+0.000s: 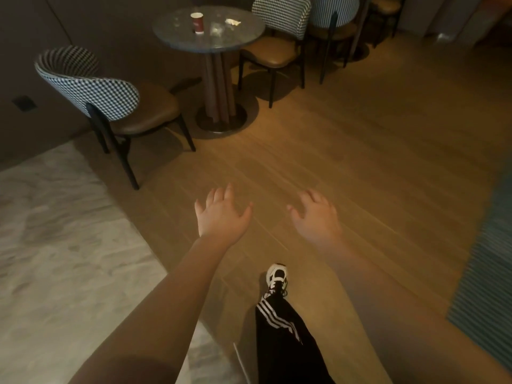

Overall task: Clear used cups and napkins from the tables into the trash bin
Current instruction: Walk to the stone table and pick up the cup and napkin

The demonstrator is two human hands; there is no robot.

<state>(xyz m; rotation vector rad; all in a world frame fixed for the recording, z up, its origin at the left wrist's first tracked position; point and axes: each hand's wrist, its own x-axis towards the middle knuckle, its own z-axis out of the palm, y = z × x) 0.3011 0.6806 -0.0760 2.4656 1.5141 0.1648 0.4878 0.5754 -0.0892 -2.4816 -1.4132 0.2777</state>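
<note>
A red paper cup [198,22] with a white rim stands upright on a round grey table [180,34] at the top of the view. A crumpled white napkin [232,22] lies on the same table, to the right of the cup. My left hand [220,214] and my right hand [317,216] are stretched out in front of me over the wooden floor, palms down, fingers spread, holding nothing. Both hands are far short of the table. No trash bin is in view.
A houndstooth-backed chair [91,87] with a brown seat stands left of the table, another chair [279,29] behind it on the right, and a striped chair [335,12] further right. Pale marble flooring [55,245] lies to my left, a striped rug [487,286] at right. My foot [277,275] steps forward.
</note>
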